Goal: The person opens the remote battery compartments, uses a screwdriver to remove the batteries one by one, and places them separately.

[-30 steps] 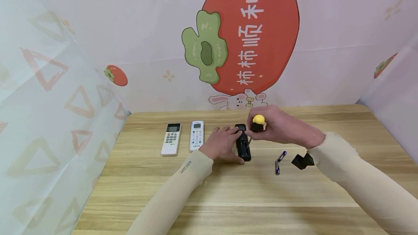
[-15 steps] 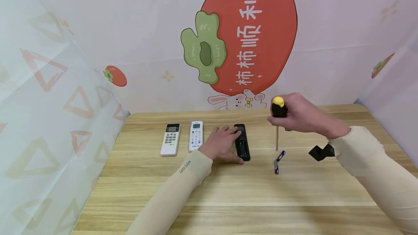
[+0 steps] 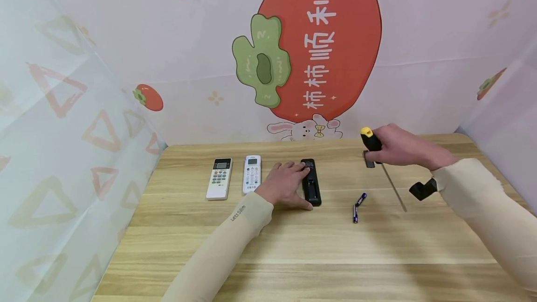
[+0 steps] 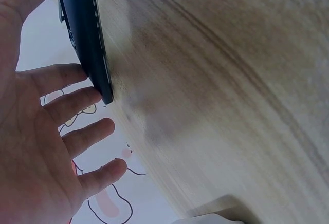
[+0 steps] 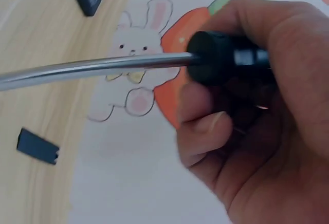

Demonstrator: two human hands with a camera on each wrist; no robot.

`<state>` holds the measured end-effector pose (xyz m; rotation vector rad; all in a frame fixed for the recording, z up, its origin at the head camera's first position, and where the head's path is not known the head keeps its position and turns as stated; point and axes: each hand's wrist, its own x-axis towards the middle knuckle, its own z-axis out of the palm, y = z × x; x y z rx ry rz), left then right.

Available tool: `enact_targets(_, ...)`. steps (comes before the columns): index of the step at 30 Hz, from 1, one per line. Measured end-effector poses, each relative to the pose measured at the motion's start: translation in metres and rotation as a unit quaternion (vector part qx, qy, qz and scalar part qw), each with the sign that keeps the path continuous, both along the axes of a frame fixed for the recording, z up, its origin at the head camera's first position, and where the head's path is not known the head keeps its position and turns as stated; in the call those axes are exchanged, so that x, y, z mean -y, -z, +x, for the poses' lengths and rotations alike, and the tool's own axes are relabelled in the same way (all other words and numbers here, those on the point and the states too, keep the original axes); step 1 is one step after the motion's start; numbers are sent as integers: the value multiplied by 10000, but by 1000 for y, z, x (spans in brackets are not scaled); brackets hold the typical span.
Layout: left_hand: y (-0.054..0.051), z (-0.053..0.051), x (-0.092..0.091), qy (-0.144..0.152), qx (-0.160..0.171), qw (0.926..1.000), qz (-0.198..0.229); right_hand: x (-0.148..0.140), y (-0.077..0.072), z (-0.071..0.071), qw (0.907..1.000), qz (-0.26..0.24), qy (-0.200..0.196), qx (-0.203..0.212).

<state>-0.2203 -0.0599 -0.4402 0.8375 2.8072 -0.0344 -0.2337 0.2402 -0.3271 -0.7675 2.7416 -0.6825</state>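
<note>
The black remote control (image 3: 311, 183) lies back upward on the wooden surface (image 3: 293, 246), its compartment (image 3: 312, 192) uncovered. The person's left grip (image 3: 287, 184) is released, fingers extended and touching the remote's left side. The right grip (image 3: 398, 146) grasps a screwdriver (image 3: 371, 141), its shaft (image 5: 128, 61) slanting down toward the near right. A small black cover (image 5: 38, 146) lies near this grip; two batteries (image 3: 355, 214) lie between the remote and a dark object (image 3: 421, 190). Farther left lie a white remote (image 3: 252, 174) and a black-topped remote (image 3: 218, 181).

Tilted screwdriver (image 5: 131, 61); open-backed black remote (image 3: 312, 187)
</note>
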Motion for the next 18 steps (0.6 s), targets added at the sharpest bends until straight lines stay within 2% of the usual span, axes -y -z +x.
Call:
enact_targets(4,0,0,0,-13,5,10000,6,-10,10,-2,9970,281,-6,715)
enact_targets(6,0,0,0,-8,8,10000,11,-15,15,-3,9947,449,-24,920)
enact_targets(13,-1,0,0,31,-42,10000,-50,-33,38,-5,9868,819,-7,1397)
enact_targets(18,-1,0,0,51,-58,10000,-31,-45,52,-5,9853,898,10,1453)
